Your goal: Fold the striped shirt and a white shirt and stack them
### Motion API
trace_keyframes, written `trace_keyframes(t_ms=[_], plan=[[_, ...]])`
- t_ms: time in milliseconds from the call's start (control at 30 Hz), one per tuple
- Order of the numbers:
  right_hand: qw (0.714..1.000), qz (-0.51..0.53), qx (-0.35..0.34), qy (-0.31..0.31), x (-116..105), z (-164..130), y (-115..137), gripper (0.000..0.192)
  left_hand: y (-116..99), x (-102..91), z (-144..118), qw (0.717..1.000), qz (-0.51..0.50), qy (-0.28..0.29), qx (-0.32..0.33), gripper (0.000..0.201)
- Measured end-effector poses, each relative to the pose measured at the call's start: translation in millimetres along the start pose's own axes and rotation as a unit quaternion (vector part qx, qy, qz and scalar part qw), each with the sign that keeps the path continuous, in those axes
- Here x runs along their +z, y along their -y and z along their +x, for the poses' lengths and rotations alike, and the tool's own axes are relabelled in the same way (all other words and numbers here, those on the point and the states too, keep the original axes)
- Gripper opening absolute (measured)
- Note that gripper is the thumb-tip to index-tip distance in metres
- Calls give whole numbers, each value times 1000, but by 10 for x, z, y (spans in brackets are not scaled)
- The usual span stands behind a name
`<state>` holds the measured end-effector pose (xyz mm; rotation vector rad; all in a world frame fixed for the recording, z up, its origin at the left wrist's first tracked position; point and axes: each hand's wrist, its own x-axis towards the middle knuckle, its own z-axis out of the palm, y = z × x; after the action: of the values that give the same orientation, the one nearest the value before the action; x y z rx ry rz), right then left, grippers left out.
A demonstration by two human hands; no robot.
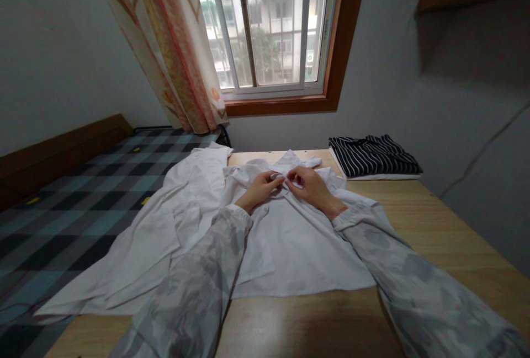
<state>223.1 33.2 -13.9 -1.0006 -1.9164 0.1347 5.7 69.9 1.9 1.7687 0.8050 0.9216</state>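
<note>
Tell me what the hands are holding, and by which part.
Both the left hand and the right hand pinch the white shirt at its front opening just below the collar, fingertips meeting there. It lies flat on the wooden table.

I see a white shirt (290,236) on the light wooden table (434,220), a navy garment with white stripes (372,155) far right, a blue-black checked bedcover (74,203) left.

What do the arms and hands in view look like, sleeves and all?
Both arms wear long, loose sleeves in pale grey with a soft, mottled camouflage-like pattern of darker grey patches. The left sleeve and right sleeve end in plain cuffs at the wrists. The left hand and right hand are bare: no gloves, rings or watch show.
</note>
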Motion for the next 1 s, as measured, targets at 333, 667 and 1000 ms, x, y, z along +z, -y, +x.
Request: trace_keyframes(t_ms=[333,667,1000], plan=[[995,-102,-14,0,37,8,41,16,106,12,25,1000,-23,-4,6,52],[984,-170,-57,23,47,10,103,15,47,-8,34,999,34,-27,-18,49],[985,-148,-71,50,26,21,76,23,75,9,34,1000,13,-25,-12,48]])
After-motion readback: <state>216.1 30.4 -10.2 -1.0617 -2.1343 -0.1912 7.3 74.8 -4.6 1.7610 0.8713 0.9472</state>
